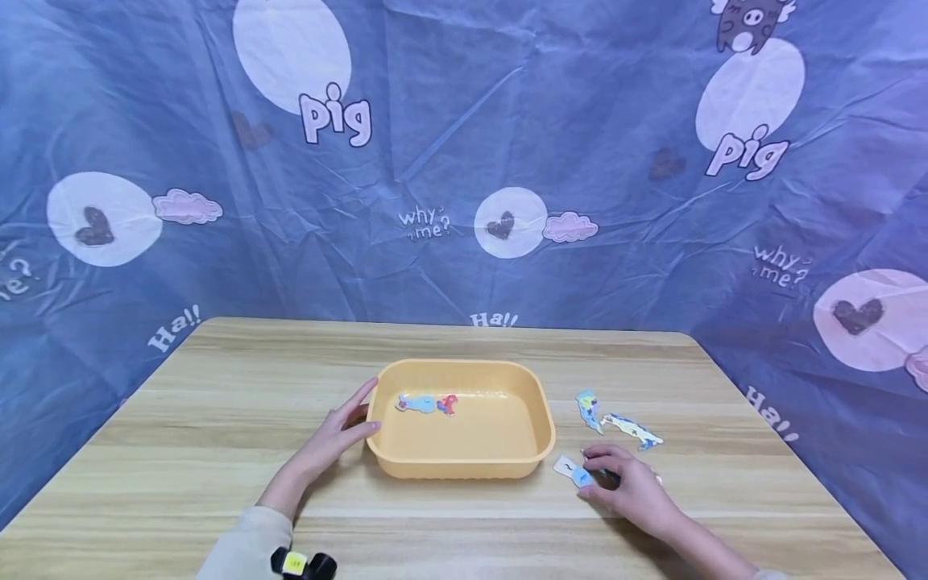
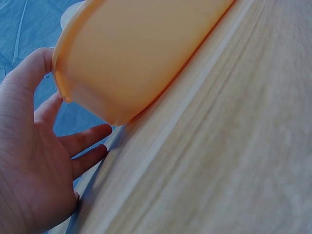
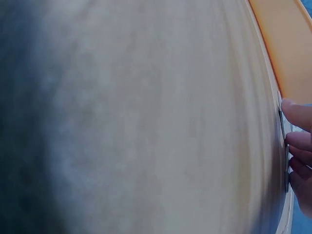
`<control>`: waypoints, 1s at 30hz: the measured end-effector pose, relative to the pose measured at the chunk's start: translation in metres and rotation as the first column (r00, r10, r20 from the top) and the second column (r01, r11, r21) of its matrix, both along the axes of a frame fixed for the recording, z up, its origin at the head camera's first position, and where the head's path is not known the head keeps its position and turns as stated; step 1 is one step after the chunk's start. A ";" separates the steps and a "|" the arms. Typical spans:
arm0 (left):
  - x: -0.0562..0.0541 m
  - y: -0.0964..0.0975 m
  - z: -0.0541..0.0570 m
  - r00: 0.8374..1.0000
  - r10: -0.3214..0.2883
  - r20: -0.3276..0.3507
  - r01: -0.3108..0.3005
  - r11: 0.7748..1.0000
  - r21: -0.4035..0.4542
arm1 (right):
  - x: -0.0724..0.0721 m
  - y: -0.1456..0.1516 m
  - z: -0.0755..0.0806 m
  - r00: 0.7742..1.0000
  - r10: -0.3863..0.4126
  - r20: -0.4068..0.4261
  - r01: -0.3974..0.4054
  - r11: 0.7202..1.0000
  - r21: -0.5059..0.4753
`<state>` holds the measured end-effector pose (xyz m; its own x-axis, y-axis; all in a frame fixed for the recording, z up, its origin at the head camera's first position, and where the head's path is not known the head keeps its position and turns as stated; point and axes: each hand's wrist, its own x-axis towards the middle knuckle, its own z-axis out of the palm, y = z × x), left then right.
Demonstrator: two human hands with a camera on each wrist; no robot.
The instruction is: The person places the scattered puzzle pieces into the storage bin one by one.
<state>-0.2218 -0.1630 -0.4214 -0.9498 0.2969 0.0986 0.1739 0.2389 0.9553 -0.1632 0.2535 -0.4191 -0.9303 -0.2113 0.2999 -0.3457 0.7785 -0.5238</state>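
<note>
My left hand [image 1: 332,439] holds the left rim of a shallow, pale orange tray [image 1: 464,469], thumb over the edge and other fingers outside. The left wrist view shows the thumb and a finger at the rim, with the lower fingers spread beside the tray wall. Inside the tray lies a light blue and red picture piece [image 1: 419,403]. My right hand [image 1: 632,489] is at the tray's front right, its thumb and fingers curled around a flat white and blue picture piece [image 1: 567,466]. Part of that piece is hidden by the fingers; thin piece edges [image 3: 282,123] show in the right wrist view.
Two more picture pieces lie right of the tray: a blue and yellow one [image 1: 588,409] and a long white and blue one [image 1: 632,429]. The wooden table [image 1: 290,354] meets a blue printed cloth [image 1: 449,161] at the back and sides.
</note>
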 end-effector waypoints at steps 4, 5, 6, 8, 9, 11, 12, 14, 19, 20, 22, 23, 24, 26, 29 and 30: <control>0.000 -0.001 0.001 1.000 -0.020 -0.018 0.020 1.000 0.015 | 0.000 -0.002 -0.001 0.998 -0.005 -0.062 0.007 0.999 0.044; 0.000 -0.001 0.001 0.999 -0.025 -0.024 0.025 0.999 0.022 | 0.000 -0.003 -0.001 0.997 -0.007 -0.071 0.010 0.999 0.049; 0.000 -0.001 0.002 0.999 -0.030 -0.029 0.031 0.999 0.028 | 0.000 -0.004 -0.001 0.997 -0.010 -0.078 0.014 0.998 0.053; 0.001 -0.001 0.002 0.999 -0.039 -0.038 0.040 0.999 0.036 | -0.001 -0.004 -0.001 0.996 -0.018 -0.085 0.023 0.998 0.055; 0.001 -0.001 0.002 0.998 -0.038 -0.040 0.040 0.998 0.039 | -0.001 -0.004 -0.001 0.996 -0.018 -0.090 0.023 0.998 0.052; 0.001 -0.001 0.002 0.998 -0.042 -0.041 0.043 0.998 0.038 | -0.001 -0.005 -0.002 0.995 -0.017 -0.099 0.022 0.999 0.050; 0.001 -0.001 0.002 0.998 -0.043 -0.043 0.044 0.998 0.036 | -0.001 -0.005 -0.002 0.995 -0.018 -0.103 0.023 0.999 0.048; 0.001 -0.001 0.002 0.998 -0.043 -0.041 0.045 0.998 0.033 | -0.001 -0.005 -0.002 0.994 -0.017 -0.109 0.022 0.999 0.043; 0.001 0.000 0.002 0.999 -0.033 -0.022 0.034 0.999 0.031 | -0.002 -0.005 -0.002 0.995 -0.030 -0.097 0.033 0.999 0.030; 0.000 0.000 0.002 0.999 -0.029 -0.018 0.030 0.999 0.032 | -0.002 -0.006 -0.002 0.995 -0.032 -0.090 0.034 0.999 0.024; 0.000 0.000 0.002 1.000 -0.024 -0.017 0.024 0.999 0.031 | -0.002 -0.006 -0.002 0.997 -0.037 -0.075 0.038 0.999 0.015; 0.000 0.000 0.001 1.000 -0.021 -0.017 0.022 0.999 0.030 | -0.002 -0.006 -0.002 0.997 -0.039 -0.067 0.040 0.999 0.011; 0.000 0.000 0.001 1.000 -0.020 -0.019 0.021 0.999 0.030 | -0.002 -0.006 -0.002 0.997 -0.042 -0.059 0.042 0.999 0.007; 0.001 0.000 0.001 1.000 -0.021 -0.022 0.022 0.999 0.032 | -0.003 -0.007 -0.002 0.998 -0.049 -0.044 0.049 0.999 -0.001; 0.001 0.000 0.001 1.000 -0.022 -0.017 0.023 0.999 0.038 | -0.003 -0.007 -0.003 0.998 -0.058 -0.040 0.057 0.998 -0.008; 0.001 0.000 0.001 1.000 -0.023 -0.015 0.024 0.999 0.040 | -0.003 -0.007 -0.004 0.998 -0.060 -0.037 0.059 0.998 -0.011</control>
